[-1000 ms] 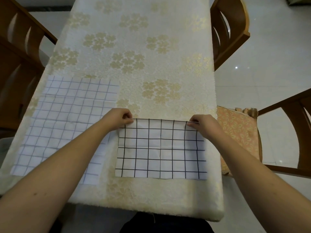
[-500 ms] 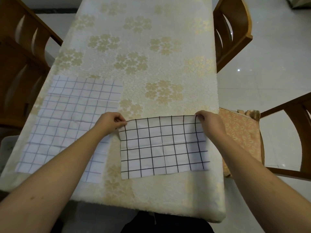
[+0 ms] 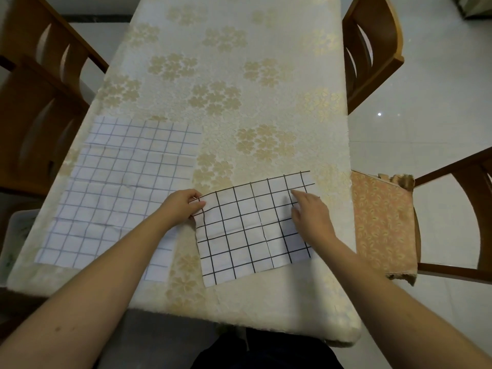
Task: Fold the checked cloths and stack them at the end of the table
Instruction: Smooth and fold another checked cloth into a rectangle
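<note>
The far left corner of the white black-checked cloth (image 3: 253, 230) is pinched by the left hand (image 3: 181, 209); the right hand (image 3: 310, 217) lies across it, fingers loosely extended. One fold appears made. The white blue-checked cloth (image 3: 119, 182) lies unfolded alongside; nothing is stacked.

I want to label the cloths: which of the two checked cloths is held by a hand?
The black-lined cloth: the left hand pinches its far-left corner. The paler, fine-lined cloth lies flat.
</note>
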### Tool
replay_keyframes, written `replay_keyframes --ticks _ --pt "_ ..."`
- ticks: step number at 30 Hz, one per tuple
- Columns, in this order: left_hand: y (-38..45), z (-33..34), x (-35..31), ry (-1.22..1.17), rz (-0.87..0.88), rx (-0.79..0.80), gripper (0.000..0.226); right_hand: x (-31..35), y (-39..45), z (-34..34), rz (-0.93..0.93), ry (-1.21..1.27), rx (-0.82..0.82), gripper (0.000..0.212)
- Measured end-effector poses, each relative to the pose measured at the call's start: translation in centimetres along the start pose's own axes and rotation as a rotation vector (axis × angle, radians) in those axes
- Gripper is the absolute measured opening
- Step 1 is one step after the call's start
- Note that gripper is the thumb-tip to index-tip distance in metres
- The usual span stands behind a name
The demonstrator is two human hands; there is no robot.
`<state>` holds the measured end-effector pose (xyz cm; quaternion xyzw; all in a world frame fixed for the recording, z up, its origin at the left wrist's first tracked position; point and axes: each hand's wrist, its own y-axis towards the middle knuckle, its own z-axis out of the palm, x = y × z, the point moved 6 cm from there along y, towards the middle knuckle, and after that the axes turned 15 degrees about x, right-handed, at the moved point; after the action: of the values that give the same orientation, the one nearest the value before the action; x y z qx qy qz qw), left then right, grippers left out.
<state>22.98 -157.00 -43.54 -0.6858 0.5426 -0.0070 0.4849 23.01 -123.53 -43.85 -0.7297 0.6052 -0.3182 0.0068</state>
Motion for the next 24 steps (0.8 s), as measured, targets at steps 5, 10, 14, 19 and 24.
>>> replay_keyframes --ticks 5,10,14,19,24 --pt "-0.3 1.6 0.7 -0.188 0.011 -0.025 0.013 1.2 -2.1 3.0 -0.053 -0.026 -0.011 0.046" --pt "-1.4 3.0 1.5 -0.55 0.009 -0.043 0.019 2.5 -4.5 4.1 -0.058 -0.072 -0.079 0.045" --pt "-2.9 3.4 3.0 -0.7 -0.005 -0.06 0.027 3.7 -6.7 5.9 -0.064 -0.08 -0.049 0.05" --pt "-5.9 3.7 4.3 -0.764 0.006 -0.016 0.037 6.7 -9.3 8.8 -0.115 -0.081 0.052 0.063" --pt "-9.4 3.6 4.0 -0.652 0.111 0.136 0.043 10.6 -12.0 11.2 -0.174 -0.058 0.105 0.08"
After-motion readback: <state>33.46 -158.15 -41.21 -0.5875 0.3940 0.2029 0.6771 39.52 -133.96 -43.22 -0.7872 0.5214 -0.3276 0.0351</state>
